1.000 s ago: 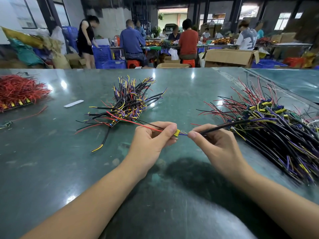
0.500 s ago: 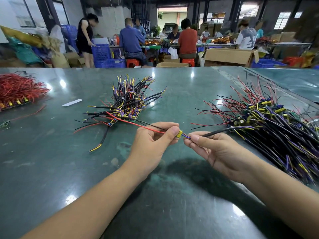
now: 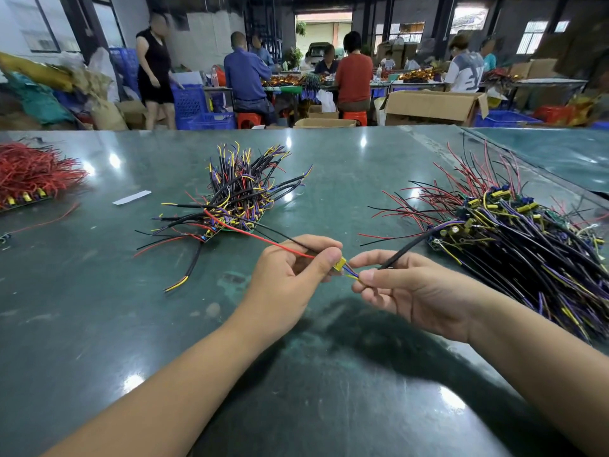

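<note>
1. The dark green table [image 3: 99, 324] fills the near ground, and both forearms come in over it from the bottom edge.
2. The left hand [image 3: 290, 278] has its fingers curled. Thumb and forefinger pinch a small yellow part [image 3: 339, 263], which sticks out just past the thumb tip on the side facing the other hand.
3. The right hand [image 3: 418, 298] lies palm up, just beside the left. Its thumb and forefinger pinch the thin yellow and blue leads [image 3: 351, 275] that come out of the yellow part, and the other fingers curl loosely below.
4. The part and its leads are held above the table near the middle of the view. They form a short line from left to right that dips slightly toward the right fingertips.
5. A red wire [image 3: 257, 237] leaves the left hand's grip and runs up and to the left. Its far end lies across the middle pile.
6. A black cable [image 3: 412, 247] rises from the right fingers, slanting up and to the right toward the pile on that side.
7. The middle pile [image 3: 240, 196] of black, yellow, blue and red wires lies beyond the left hand, with its ends fanned upward.
8. A larger right pile [image 3: 527, 232] of the same sort of wires spreads out beyond the right hand.
9. A red wire heap [image 3: 33, 173] lies at the far left edge, with a white strip [image 3: 131, 197] between it and the middle pile.
10. Past the table stands an open cardboard box [image 3: 431, 107], and people sit at benches behind it.
</note>
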`<state>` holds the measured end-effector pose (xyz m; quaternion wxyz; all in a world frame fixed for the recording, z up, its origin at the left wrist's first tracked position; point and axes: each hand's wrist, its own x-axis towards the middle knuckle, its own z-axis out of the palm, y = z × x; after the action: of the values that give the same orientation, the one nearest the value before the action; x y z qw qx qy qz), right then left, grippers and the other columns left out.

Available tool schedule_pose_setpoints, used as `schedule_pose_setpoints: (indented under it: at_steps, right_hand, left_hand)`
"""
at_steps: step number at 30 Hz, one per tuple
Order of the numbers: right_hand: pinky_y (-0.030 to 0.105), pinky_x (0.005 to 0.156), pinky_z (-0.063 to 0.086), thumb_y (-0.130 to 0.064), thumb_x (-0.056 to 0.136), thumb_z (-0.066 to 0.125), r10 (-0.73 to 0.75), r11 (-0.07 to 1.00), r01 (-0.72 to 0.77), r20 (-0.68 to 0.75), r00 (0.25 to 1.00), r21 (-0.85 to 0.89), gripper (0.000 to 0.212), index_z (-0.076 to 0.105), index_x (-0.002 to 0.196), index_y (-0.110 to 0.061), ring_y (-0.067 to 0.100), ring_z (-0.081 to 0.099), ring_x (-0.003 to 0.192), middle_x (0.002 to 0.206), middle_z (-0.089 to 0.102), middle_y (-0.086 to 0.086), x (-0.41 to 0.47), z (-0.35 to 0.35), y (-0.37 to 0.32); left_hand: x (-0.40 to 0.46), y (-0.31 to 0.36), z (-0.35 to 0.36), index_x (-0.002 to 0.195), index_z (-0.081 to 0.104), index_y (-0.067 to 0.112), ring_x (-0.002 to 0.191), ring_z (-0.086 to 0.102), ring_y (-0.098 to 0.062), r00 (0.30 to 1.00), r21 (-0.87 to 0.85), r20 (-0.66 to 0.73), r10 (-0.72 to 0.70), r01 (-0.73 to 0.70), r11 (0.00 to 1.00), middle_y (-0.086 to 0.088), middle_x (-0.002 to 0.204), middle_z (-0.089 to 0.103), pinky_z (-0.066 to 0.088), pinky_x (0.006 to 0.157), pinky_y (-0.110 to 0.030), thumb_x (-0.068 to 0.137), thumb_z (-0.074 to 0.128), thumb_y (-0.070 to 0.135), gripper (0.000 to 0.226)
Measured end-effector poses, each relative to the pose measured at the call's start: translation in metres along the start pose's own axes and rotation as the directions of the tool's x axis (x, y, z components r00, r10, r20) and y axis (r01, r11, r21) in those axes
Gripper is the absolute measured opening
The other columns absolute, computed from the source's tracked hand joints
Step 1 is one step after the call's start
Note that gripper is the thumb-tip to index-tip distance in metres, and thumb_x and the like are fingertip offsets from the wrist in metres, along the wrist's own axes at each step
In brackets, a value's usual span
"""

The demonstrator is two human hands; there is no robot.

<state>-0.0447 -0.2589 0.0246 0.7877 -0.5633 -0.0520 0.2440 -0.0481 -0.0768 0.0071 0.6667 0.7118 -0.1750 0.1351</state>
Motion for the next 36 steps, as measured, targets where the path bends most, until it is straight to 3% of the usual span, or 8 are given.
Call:
schedule_pose_setpoints:
  at_steps: [4,9,17,22,26,29,33,36]
  right_hand:
    - [0.017,0.059,0.054,-0.002,0.069,0.062,-0.132,0.991,0.132,-0.006,0.991,0.01,0.025,0.06,0.094,-0.006,0.013,0.065,0.059,0.068,0.067,0.009,0.002,0.0,0.001]
    - [0.017,0.064,0.054,-0.004,0.07,0.063,-0.277,0.959,0.277,0.011,0.961,-0.065,0.024,0.058,0.093,-0.007,0.011,0.064,0.06,0.071,0.069,0.007,0.006,0.001,0.005]
    - [0.02,0.07,0.054,-0.009,0.07,0.065,-0.403,0.901,0.406,0.054,0.914,-0.154,0.022,0.058,0.091,-0.008,0.012,0.063,0.065,0.072,0.066,0.002,0.007,0.001,0.012]
    - [0.02,0.065,0.053,0.0,0.08,0.062,-0.426,0.862,0.409,0.008,0.905,-0.301,0.012,0.057,0.089,-0.007,0.012,0.063,0.061,0.067,0.066,0.003,0.009,0.001,0.014]
    - [0.02,0.062,0.052,-0.002,0.083,0.059,-0.406,0.901,0.381,-0.088,0.91,-0.209,0.005,0.058,0.088,-0.002,0.015,0.062,0.063,0.067,0.064,0.008,0.013,0.003,0.016]
    - [0.019,0.061,0.052,-0.011,0.075,0.061,-0.381,0.925,0.376,-0.148,0.913,-0.058,0.018,0.06,0.089,0.001,0.017,0.061,0.064,0.07,0.063,0.013,0.013,0.001,0.012]
    - [0.018,0.062,0.055,-0.002,0.082,0.057,-0.323,0.934,0.349,-0.228,0.918,0.081,0.005,0.06,0.085,-0.004,0.014,0.066,0.06,0.068,0.067,0.008,0.014,0.0,0.008]
    - [0.016,0.056,0.053,0.005,0.09,0.048,-0.36,0.893,0.428,-0.353,0.864,0.138,0.016,0.058,0.086,-0.007,0.01,0.063,0.054,0.068,0.069,0.006,0.014,-0.001,0.003]
  left_hand:
    - [0.002,0.002,0.0,0.089,0.067,0.009,0.067,0.07,-0.012,0.987,-0.196,0.019,-0.159,0.16,0.968,-0.003,0.073,0.072,0.054,0.062,-0.018,0.085,0.06,0.015,0.01]
    - [0.005,0.007,-0.004,0.089,0.063,0.003,0.068,0.071,-0.015,0.93,-0.437,0.128,-0.344,0.364,0.822,-0.01,0.076,0.072,0.055,0.062,-0.018,0.088,0.055,0.013,0.013]
    - [0.004,0.016,-0.01,0.07,0.076,0.009,0.066,0.07,-0.02,0.831,-0.433,0.286,-0.477,0.556,0.709,-0.015,0.076,0.07,0.056,0.058,-0.022,0.091,0.042,0.005,0.04]
    - [0.0,0.011,-0.004,0.072,0.072,0.015,0.064,0.068,-0.014,0.9,-0.311,0.196,-0.389,0.434,0.846,-0.007,0.074,0.069,0.055,0.06,-0.018,0.074,0.071,0.014,0.002]
    - [0.001,0.008,-0.003,0.076,0.067,0.008,0.058,0.066,-0.012,0.944,-0.236,0.028,-0.33,0.327,0.915,-0.003,0.064,0.067,0.054,0.058,-0.017,0.081,0.065,-0.007,0.015]
    - [0.003,0.009,-0.003,0.076,0.065,0.006,0.055,0.064,-0.009,0.959,-0.21,-0.037,-0.282,0.269,0.94,-0.003,0.062,0.066,0.051,0.055,-0.015,0.08,0.065,-0.01,0.017]
    - [0.003,0.008,0.0,0.076,0.065,0.007,0.054,0.063,-0.008,0.976,-0.141,-0.069,-0.207,0.196,0.97,-0.003,0.062,0.065,0.05,0.056,-0.015,0.08,0.065,-0.01,0.018]
    - [0.003,0.007,-0.001,0.074,0.066,0.01,0.054,0.062,-0.006,0.98,-0.099,-0.102,-0.172,0.162,0.982,0.0,0.06,0.066,0.049,0.057,-0.014,0.08,0.066,-0.01,0.02]
